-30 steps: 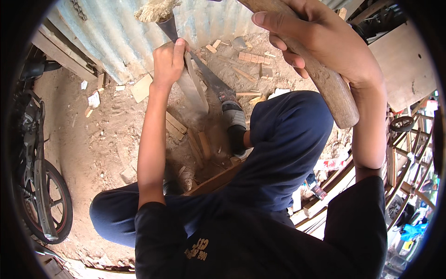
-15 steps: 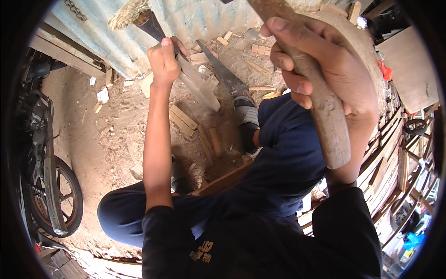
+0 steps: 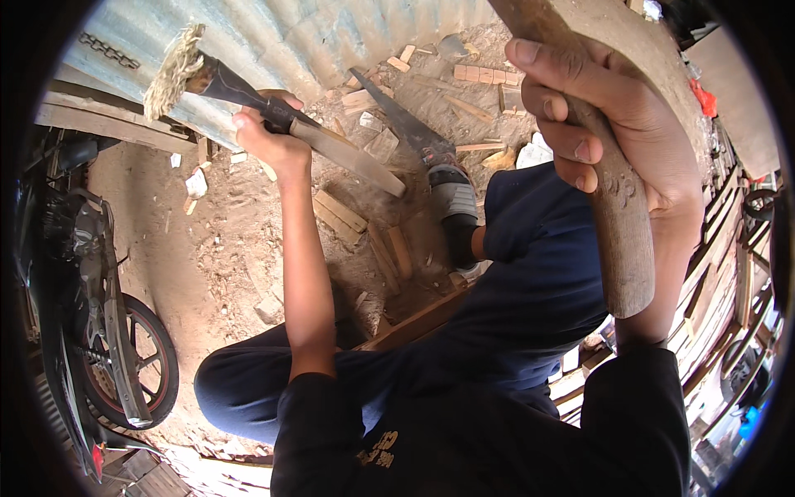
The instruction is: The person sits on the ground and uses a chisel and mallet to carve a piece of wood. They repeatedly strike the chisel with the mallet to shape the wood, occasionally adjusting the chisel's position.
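My left hand (image 3: 273, 141) is closed round a dark tapered tool (image 3: 232, 87) with a frayed, fibrous top, tilted toward the upper left, and a pale flat wooden piece (image 3: 356, 166) that angles down toward the ground. Raised at the right, my right hand (image 3: 629, 137) grips a thick, worn wooden handle (image 3: 621, 257) whose upper end runs out of view. A long dark saw blade (image 3: 393, 116) lies beside my sandalled foot (image 3: 451, 199).
Corrugated metal sheeting (image 3: 306, 37) stands ahead, with a chain hanging on it. Wood offcuts (image 3: 339, 211) litter the dirt ground. A motorcycle (image 3: 108, 331) is at left; stacked slats (image 3: 729, 290) and a leaning board (image 3: 737, 99) are at right.
My left hand has shifted left and lower, tilting the dark tool further leftward. My right hand and the wooden handle have moved down, then rightward, still gripped.
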Demonstrator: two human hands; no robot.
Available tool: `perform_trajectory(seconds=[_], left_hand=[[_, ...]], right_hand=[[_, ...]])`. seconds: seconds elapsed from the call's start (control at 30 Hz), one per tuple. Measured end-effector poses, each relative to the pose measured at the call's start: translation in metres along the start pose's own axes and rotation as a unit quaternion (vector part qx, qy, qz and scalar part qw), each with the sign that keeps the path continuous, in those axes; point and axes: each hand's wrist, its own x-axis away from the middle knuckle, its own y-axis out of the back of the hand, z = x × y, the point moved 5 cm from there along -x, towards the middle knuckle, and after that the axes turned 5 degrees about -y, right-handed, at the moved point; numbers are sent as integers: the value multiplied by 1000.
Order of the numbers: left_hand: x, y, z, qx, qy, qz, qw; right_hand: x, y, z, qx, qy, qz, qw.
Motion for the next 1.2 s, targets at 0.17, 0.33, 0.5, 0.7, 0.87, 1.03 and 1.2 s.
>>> perform_trajectory(seconds=[0.17,0.33,0.5,0.7,0.87,1.03,1.2], left_hand=[[10,15,19,105,97,-80,987],[13,19,12,174,105,-32,979],[21,14,-5,198,88,-31,976],[15,25,-8,245,88,-34,965],[15,40,7,188,109,-64,974],[24,40,-5,35,81,-26,996],[34,31,-14,20,24,-29,999]], right_hand=[[1,-1,-36,67,-146,43,986],[-5,-8,-63,66,-171,47,982],[-15,-33,-73,12,-161,87,983],[4,-77,-107,86,-299,242,919],[-5,-75,-104,173,-250,212,929],[-15,-77,-85,63,-213,125,967],[-11,-86,-90,24,-189,100,977]])
